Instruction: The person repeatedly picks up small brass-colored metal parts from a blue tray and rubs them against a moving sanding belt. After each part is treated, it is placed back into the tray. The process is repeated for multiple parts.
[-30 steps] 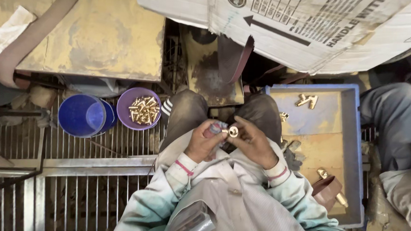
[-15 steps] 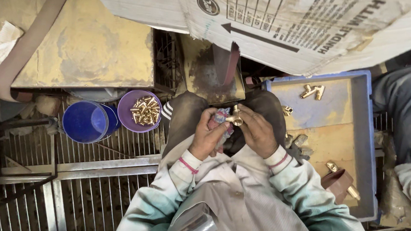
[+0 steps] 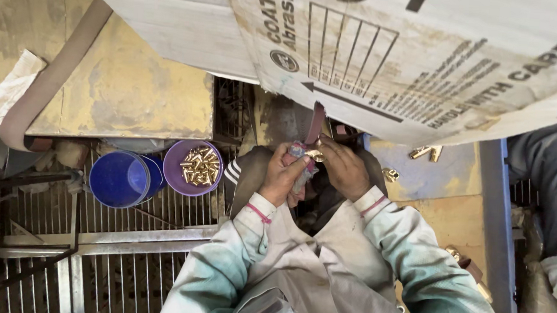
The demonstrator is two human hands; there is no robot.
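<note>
My left hand and my right hand meet above my knees, both pinching a small brass part between the fingertips. A scrap of cloth or tape sticks out of my left hand's grip. The hands are raised close to a narrow sanding belt that runs under the cardboard above. A purple bowl full of small brass pieces stands to the left of my left knee.
A blue cup sits beside the purple bowl on a metal grate floor. A blue tray with several brass fittings lies at the right. A printed cardboard sheet overhangs. Another person's trouser leg is at far right.
Both hands have lifted the brass part up and forward toward the sanding belt. The camera has moved closer, so the cardboard now covers more of the top.
</note>
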